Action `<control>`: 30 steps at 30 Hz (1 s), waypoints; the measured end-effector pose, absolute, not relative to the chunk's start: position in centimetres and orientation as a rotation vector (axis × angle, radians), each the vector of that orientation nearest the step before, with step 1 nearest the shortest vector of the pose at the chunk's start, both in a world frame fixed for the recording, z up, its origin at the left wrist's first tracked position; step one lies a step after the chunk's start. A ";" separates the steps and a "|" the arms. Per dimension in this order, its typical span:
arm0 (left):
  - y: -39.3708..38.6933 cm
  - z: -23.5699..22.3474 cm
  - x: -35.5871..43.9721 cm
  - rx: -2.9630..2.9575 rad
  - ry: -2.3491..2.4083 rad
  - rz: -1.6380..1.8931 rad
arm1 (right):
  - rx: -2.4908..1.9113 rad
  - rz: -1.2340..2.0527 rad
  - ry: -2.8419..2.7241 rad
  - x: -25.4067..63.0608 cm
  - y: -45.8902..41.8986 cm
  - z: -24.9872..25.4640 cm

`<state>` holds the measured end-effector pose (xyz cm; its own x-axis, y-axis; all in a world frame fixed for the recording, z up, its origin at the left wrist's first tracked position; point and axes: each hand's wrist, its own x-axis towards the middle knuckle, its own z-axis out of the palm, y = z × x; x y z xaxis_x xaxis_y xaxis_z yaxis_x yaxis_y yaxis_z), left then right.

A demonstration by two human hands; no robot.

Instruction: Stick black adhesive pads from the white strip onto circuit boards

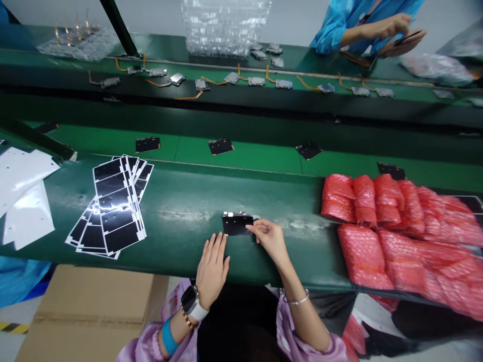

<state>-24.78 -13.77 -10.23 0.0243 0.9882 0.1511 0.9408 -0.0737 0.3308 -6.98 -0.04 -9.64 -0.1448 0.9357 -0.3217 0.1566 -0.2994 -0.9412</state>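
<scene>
A small circuit board with a black film face (237,224) lies on the green bench (188,191) in front of me. Along its far edge run small metal connectors. My right hand (270,240) pinches the board's right edge between thumb and fingers. Just below the board's left corner, my left hand (212,269) rests flat on the bench, fingers stretched out and holding nothing. To the left lie fanned sheets of black stickers (116,206) with white borders.
Red bubble-wrap packs (364,256) crowd the bench's right side. White sheets (28,201) lie at far left. Black boards (221,146) sit along the green belt. Beyond, small modules with orange ribbons (256,81) line another belt. A co-worker's hands (400,37) hold a dark piece.
</scene>
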 end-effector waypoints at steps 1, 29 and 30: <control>-13.8 -10.3 -24.8 2.144 2.038 0.514 | -1.462 1.511 -1.269 -7.0 0.0 -9.6; -12.4 -8.6 -24.6 2.162 2.023 0.392 | -1.473 1.523 -1.268 -6.9 0.0 -9.8; -11.9 -8.6 -24.6 2.180 2.007 0.374 | -1.474 1.522 -1.269 -6.9 0.0 -9.8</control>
